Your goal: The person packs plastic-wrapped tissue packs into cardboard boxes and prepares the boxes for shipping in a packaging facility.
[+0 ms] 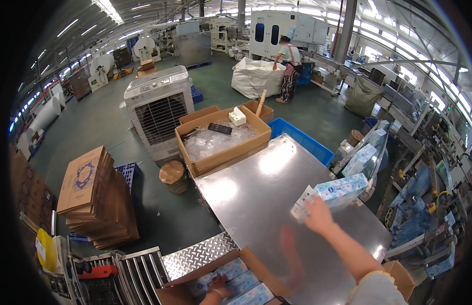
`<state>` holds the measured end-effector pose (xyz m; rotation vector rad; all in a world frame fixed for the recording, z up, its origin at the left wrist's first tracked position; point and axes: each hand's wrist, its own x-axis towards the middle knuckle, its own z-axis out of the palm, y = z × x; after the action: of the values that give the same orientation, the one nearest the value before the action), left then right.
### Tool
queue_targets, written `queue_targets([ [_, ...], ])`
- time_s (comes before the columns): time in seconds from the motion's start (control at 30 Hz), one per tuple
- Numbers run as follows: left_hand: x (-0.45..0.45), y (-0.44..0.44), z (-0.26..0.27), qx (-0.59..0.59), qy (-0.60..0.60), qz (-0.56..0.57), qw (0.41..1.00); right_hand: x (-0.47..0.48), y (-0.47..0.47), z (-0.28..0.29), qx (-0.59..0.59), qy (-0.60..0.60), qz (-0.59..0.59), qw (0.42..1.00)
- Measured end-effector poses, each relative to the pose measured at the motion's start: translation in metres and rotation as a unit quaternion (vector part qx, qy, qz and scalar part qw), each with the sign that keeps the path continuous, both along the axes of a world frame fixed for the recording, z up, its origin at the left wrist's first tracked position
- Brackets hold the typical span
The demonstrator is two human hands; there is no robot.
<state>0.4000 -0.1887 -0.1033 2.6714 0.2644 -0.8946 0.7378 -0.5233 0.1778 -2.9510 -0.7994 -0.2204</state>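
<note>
My right hand (318, 215) reaches over the steel tabletop (255, 206), its fingers at a white printed card or flap (301, 202). Touching or just behind that is a blue-and-white patterned tissue pack (341, 188), at the table's right edge by the conveyor. Whether my fingers grip the white piece is blurred. Below, my left hand (217, 286) lies spread on blue patterned packs (243, 284) in an open cardboard box (260, 267). Those packs lie side by side; the box's lower part is cut off by the picture's rim.
A carton of clear plastic (222, 141) stands at the table's far end beside a blue crate (302, 141). Left are flattened cartons (95, 198), a roller conveyor (138, 274) and an air cooler (159, 110). More packs (360, 158) lie on the right conveyor. A co-worker (289, 68) stands by a white bulk bag (257, 78).
</note>
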Motion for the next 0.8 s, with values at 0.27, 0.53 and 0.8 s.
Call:
queue_targets([
  [0.27, 0.017, 0.022, 0.003, -0.222, -0.017, 0.166, 0.961, 0.145, -0.136, -0.032, -0.201, -0.026, -0.064, 0.977],
  [0.53, 0.135, -0.063, 0.219, -0.115, -0.468, 0.002, 0.876, 0.067, -0.012, -0.025, -0.004, 0.224, 0.218, 0.95],
  [0.8, 0.269, -0.137, 0.258, -0.047, -0.312, -0.241, 0.918, 0.177, -0.08, -0.045, 0.17, 0.084, -0.365, 0.911],
])
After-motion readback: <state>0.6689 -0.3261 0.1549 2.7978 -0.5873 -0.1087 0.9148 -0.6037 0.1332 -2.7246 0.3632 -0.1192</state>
